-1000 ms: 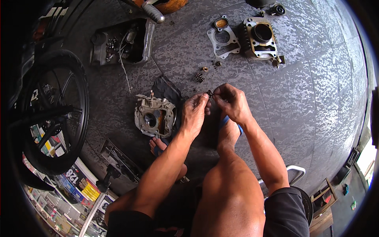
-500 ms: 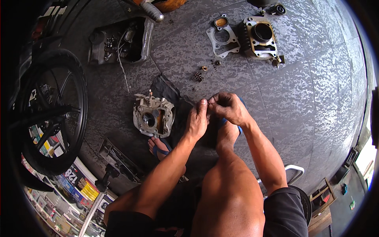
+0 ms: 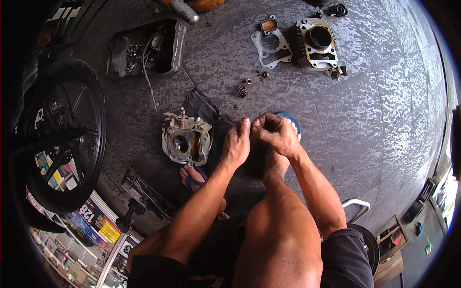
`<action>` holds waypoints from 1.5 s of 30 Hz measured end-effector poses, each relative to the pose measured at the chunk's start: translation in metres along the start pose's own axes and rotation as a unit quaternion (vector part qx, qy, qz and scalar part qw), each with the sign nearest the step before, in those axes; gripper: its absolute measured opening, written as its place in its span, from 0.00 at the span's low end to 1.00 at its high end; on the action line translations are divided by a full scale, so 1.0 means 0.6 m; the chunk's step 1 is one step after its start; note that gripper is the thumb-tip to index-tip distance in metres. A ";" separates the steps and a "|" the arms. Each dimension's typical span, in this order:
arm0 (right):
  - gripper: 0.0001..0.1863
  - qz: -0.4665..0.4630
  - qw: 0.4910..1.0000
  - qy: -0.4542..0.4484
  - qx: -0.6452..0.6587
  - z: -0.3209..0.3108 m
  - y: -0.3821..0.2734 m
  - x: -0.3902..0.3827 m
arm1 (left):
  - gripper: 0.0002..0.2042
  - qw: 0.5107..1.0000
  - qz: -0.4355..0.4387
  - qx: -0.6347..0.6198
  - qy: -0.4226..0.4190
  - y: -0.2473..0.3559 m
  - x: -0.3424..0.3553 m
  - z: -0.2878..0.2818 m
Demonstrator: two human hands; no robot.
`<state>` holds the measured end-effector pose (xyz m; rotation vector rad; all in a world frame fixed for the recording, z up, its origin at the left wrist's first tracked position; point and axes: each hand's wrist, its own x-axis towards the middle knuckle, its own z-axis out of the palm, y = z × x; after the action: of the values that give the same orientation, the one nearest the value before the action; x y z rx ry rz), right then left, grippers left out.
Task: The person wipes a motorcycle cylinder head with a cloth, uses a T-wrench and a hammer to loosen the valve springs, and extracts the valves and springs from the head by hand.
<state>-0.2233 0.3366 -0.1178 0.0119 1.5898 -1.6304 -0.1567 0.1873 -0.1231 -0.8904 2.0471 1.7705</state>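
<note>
My left hand (image 3: 236, 144) and my right hand (image 3: 277, 134) meet in front of my knees, blackened fingers pinched together. Whatever they hold is too small and too covered to name. Left of them, a metal engine cylinder head (image 3: 178, 128) rests beside a dark cloth (image 3: 198, 104) on the floor. Beyond the hands lie a small coil spring (image 3: 241, 91), a brass-coloured ring (image 3: 248, 81) and a few tiny dark parts (image 3: 265, 75).
At the far right stands a finned cylinder block (image 3: 328, 56) beside a flat gasket plate (image 3: 278, 64). A black tray (image 3: 178, 50) of small parts sits far left. A spoked wheel (image 3: 100, 120) and a glass display case (image 3: 108, 266) flank my left side.
Both hands have shifted very slightly left, their fingertips still close together. More of the blue sandal on my right foot shows behind the right hand.
</note>
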 end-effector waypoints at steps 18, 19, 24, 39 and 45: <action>0.06 -0.014 0.999 0.018 -0.045 0.021 -0.022 -0.016 | 0.28 0.805 -0.389 -0.414 -0.170 0.030 -0.002 -0.025; 0.06 -0.015 0.999 0.018 -0.045 0.019 -0.021 -0.018 | 0.28 0.806 -0.389 -0.414 -0.169 0.026 0.000 -0.030; 0.06 -0.037 0.976 0.080 -0.197 0.026 -0.008 -0.029 | 0.27 0.857 -0.364 -0.347 -0.114 0.028 -0.005 -0.023; 0.03 -0.033 0.992 0.098 -0.068 0.011 0.033 -0.039 | 0.31 0.798 -0.352 -0.478 -0.101 0.069 -0.004 -0.030; 0.03 -0.014 0.975 0.134 0.178 -0.009 0.029 -0.054 | 0.31 0.905 -0.223 -0.350 -0.098 0.134 0.038 -0.091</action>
<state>-0.1955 0.3610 -0.1156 0.4146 1.4735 -1.9829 -0.2142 0.1329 -0.0623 -1.1812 0.9479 2.2076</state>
